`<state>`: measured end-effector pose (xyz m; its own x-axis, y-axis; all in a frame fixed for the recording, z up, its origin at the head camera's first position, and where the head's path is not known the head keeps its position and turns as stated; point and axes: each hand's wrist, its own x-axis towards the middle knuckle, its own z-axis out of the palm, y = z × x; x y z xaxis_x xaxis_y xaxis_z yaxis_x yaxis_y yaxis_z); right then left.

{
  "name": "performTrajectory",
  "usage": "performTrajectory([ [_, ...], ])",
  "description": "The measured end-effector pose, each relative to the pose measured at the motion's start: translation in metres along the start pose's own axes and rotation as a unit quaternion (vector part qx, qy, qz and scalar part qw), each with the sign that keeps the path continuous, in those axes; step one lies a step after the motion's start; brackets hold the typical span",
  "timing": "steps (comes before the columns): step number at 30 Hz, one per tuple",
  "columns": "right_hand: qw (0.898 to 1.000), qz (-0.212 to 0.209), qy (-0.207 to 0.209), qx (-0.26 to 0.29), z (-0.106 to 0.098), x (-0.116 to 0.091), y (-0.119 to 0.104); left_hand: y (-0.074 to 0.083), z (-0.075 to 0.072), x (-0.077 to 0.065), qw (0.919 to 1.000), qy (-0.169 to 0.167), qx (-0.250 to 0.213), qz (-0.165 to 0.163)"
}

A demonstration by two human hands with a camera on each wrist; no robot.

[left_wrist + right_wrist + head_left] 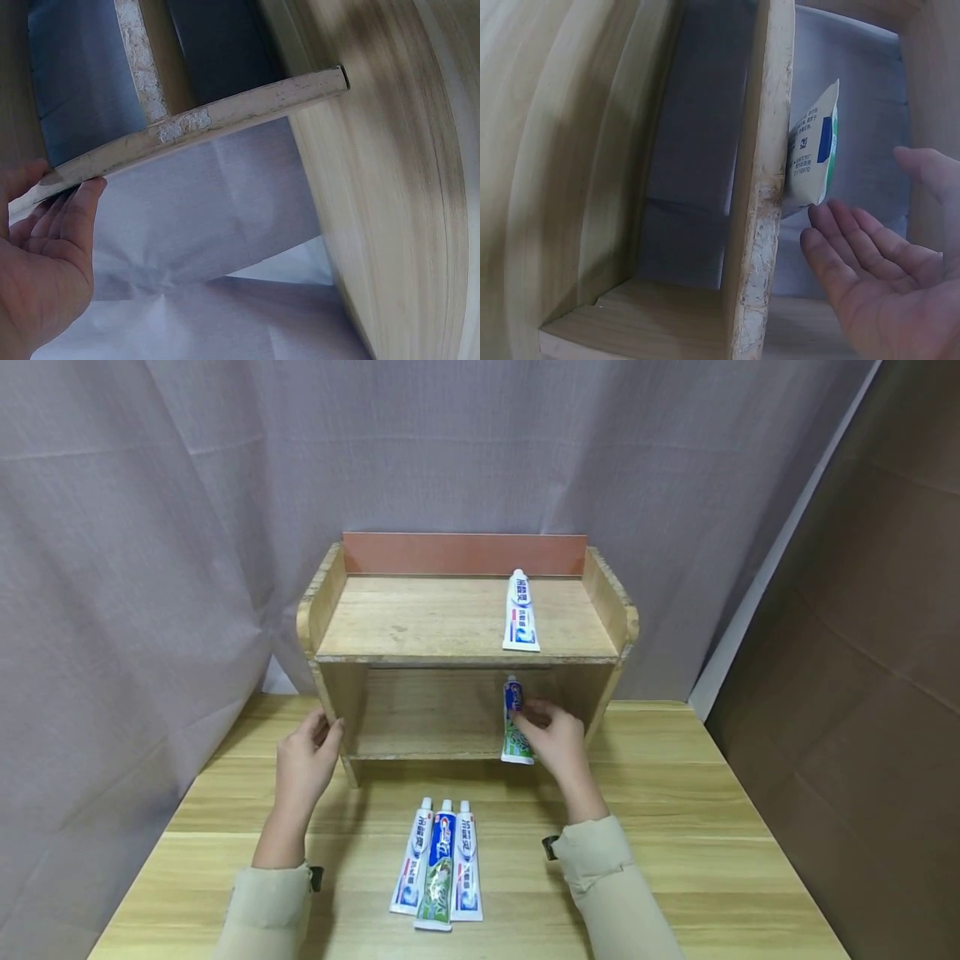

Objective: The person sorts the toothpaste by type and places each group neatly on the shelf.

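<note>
My left hand (303, 763) pinches the front edge of the left side panel of a small wooden shelf (390, 631); the left wrist view shows thumb and fingers on either face of that panel (247, 103). On the lower board lies a blue-and-green toothpaste tube (513, 695), cap toward the back and its flat end at the front edge. My right hand (558, 742) is just right of this tube. In the right wrist view the fingers (870, 247) are spread and loosely extended, fingertips close beside the tube (811, 154), thumb held apart from it.
On the top board lies a white toothpaste tube (521, 614), right of centre. Before the shelf, two white tubes (411, 868) flank and partly underlie a blue-and-green tube (437, 872) on the wooden table (697, 827). A grey curtain (450, 452) hangs behind.
</note>
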<state>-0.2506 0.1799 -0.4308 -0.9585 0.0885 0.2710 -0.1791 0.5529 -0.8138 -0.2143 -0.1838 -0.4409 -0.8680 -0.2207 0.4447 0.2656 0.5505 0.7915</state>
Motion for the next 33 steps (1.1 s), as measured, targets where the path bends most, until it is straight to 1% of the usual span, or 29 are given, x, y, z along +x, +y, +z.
performTrajectory([
  [4, 1.0, 0.004, -0.009, 0.02, 0.0, -0.004, 0.001, 0.0, 0.0, 0.0, 1.0, -0.002, -0.002, -0.001],
  [9, 1.0, -0.007, -0.01, 0.028, -0.002, -0.007, 0.001, 0.001, 0.0, 0.0, 1.0, -0.002, 0.0, -0.001],
  [15, 0.999, -0.005, -0.016, 0.037, -0.002, -0.015, 0.001, -0.001, 0.0, -0.001, 1.0, -0.003, 0.001, -0.001],
  [22, 0.998, -0.019, -0.012, 0.061, 0.0, -0.023, 0.0, -0.001, 0.0, -0.001, 1.0, -0.004, 0.004, -0.006],
  [27, 0.997, -0.015, -0.012, 0.071, 0.001, -0.026, 0.0, 0.0, 0.0, 0.0, 1.0, 0.0, 0.006, 0.004],
  [33, 0.995, -0.033, 0.0, 0.092, 0.003, -0.029, 0.0, 0.0, 0.0, 0.0, 1.0, 0.001, 0.003, 0.007],
])
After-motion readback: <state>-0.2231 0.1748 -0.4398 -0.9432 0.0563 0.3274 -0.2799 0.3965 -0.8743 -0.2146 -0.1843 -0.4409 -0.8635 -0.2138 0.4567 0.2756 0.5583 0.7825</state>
